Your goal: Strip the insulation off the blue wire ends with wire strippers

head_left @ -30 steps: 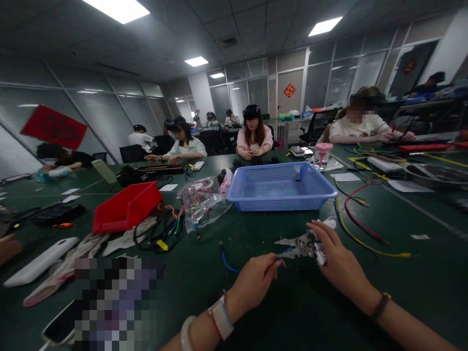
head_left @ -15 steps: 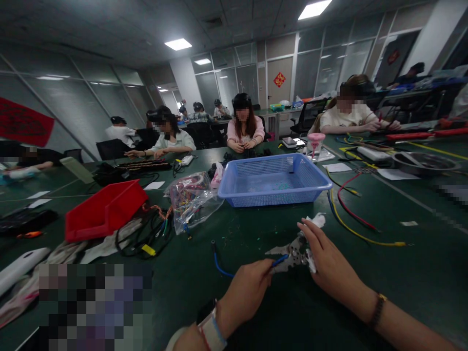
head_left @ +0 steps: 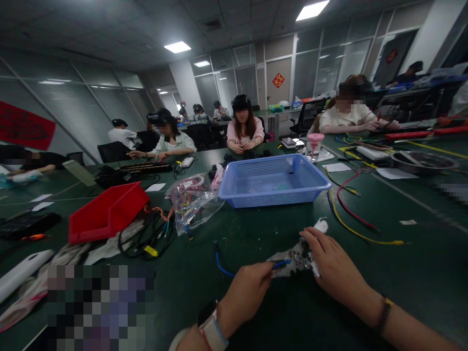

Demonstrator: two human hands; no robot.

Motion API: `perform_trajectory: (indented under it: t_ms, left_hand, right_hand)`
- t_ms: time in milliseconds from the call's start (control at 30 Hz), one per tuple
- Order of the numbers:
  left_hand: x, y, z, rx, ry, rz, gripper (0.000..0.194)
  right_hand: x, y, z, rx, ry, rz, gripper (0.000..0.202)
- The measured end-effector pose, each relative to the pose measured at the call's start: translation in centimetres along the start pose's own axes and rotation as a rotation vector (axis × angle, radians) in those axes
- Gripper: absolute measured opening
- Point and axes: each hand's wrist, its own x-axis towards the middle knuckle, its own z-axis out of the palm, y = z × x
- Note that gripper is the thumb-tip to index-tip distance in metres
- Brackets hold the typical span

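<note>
My left hand (head_left: pixel 245 291) is closed on a blue wire (head_left: pixel 222 267), low in the middle of the view. One end of the wire curves up to the left, with a dark tip. Its other end sticks out past my fingers and lies against the jaws of metal wire strippers (head_left: pixel 292 259). My right hand (head_left: pixel 334 265) is closed around the strippers' handles, which look wrapped in something white. The strippers' jaws point left, toward my left hand, and look nearly closed. My palm and fingers hide most of the handles.
Beyond my hands stands a blue plastic basket (head_left: pixel 276 197). Left of it are a clear bag of wires (head_left: pixel 195 209), a red bin (head_left: pixel 106 214) and dark cables (head_left: pixel 146 241). Red and yellow wires (head_left: pixel 360 234) lie at right. A person in pink (head_left: pixel 244 129) sits opposite.
The strippers' jaws, spread apart before, have come together near the wire's end. My right hand has moved slightly down and to the right; my left hand has hardly moved.
</note>
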Motion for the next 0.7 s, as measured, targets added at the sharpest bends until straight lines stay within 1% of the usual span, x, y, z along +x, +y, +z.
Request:
perform_trajectory:
  t_ms: [133,233,433,700]
  left_hand:
    - [0.0,0.1,0.0,0.003,0.009,0.001,0.024]
    - [-0.1,0.2,0.0,0.002,0.018,0.001,0.024]
    - [0.0,0.0,0.1,0.032,0.001,0.010,0.025]
    - [0.1,0.1,0.0,0.028,0.009,0.015,0.022]
  right_hand:
    - [0.1,0.2,-0.3,-0.018,-0.033,-0.012,0.058]
    - [0.1,0.3,-0.4,0.011,-0.056,-0.001,0.056]
    - [0.0,0.4,-0.7,0.110,-0.043,0.045,0.067]
    - [0.0,0.2,-1.1,0.131,-0.085,0.068,0.071]
